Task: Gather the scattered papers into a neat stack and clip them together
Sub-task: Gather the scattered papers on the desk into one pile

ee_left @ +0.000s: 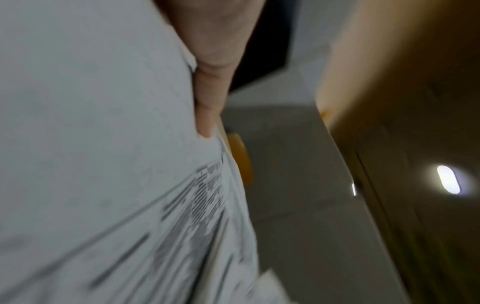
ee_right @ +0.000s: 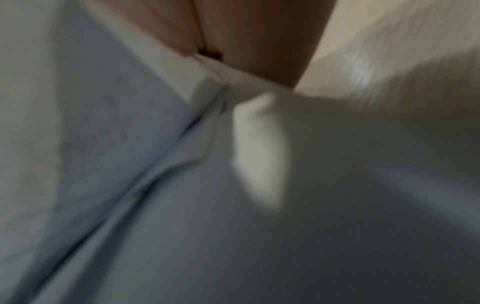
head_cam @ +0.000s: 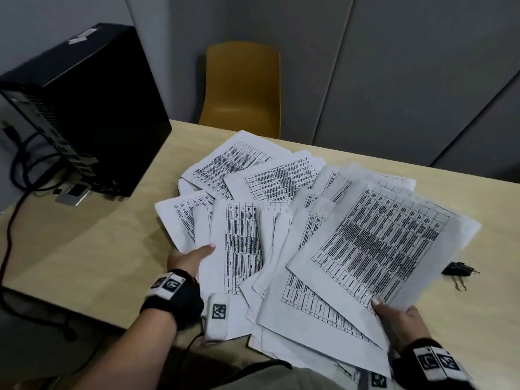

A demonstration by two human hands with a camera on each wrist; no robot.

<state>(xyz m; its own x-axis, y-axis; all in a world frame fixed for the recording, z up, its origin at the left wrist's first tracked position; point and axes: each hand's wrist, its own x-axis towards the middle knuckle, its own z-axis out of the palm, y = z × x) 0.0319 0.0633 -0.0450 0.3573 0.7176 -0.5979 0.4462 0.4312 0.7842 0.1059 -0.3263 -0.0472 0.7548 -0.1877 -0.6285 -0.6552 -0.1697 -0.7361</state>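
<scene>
Head view: left hand is pinching the papers at their left edge — right hand is pinching the right-side sheets; binder clip is lying just beside on the table.

Fingers of left hand hidden beneath fanned white printed papers, only thumb lying on top. Fingers of right hand likewise covered, thumb alone showing. Table text too small to read. Small black binder clips near the right edge of the pale wooden table too small to count. Right wrist view smeared: blurred papers, skin. Left wrist view blurred too.
</scene>
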